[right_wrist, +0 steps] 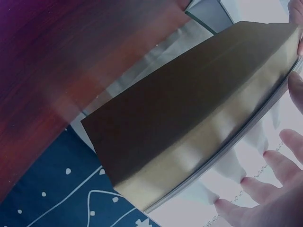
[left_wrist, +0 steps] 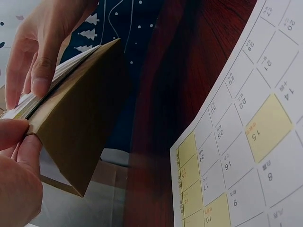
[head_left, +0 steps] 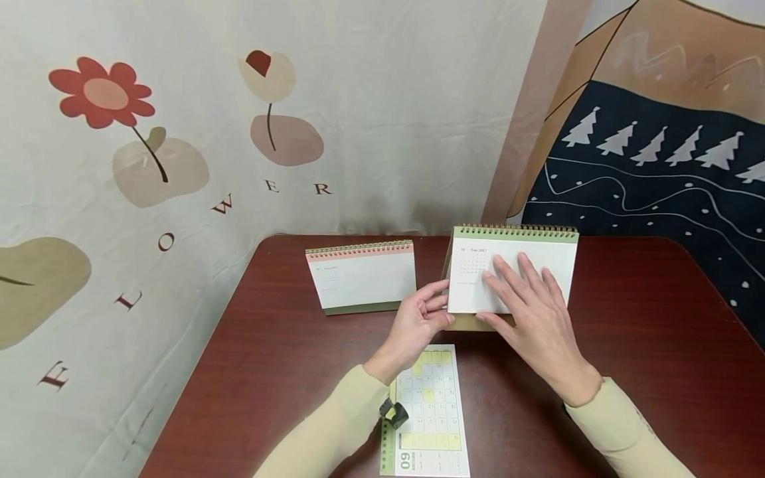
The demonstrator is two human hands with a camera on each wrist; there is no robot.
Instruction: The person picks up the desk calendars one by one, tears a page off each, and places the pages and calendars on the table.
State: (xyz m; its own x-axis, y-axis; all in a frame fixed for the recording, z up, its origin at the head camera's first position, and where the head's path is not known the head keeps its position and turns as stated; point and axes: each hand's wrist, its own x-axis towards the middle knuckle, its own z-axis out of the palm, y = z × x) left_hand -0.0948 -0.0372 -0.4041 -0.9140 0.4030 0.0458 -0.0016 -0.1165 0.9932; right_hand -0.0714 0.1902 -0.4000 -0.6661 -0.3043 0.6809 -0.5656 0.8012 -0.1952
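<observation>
A spiral-bound desk calendar (head_left: 469, 292) with a green top band and a white page headed Sep. 2027 tilts towards me on the right of the table. My left hand (head_left: 412, 325) pinches its lower left corner between thumb and fingers. Spread nearly straight, the fingers of my right hand (head_left: 538, 325) press flat on the page, the thumb near its bottom edge. In the left wrist view the brown card base (left_wrist: 85, 109) shows behind the white pages, with fingertips right at their edge. The right wrist view shows the underside of that base (right_wrist: 189, 109).
Left of it stands a second desk calendar (head_left: 370, 282) with a pink top band. A calendar with yellow-marked dates (head_left: 433, 398) lies flat near me, partly under my left forearm. The dark red table (head_left: 269, 372) meets a printed cloth backdrop (head_left: 388, 133) at the back.
</observation>
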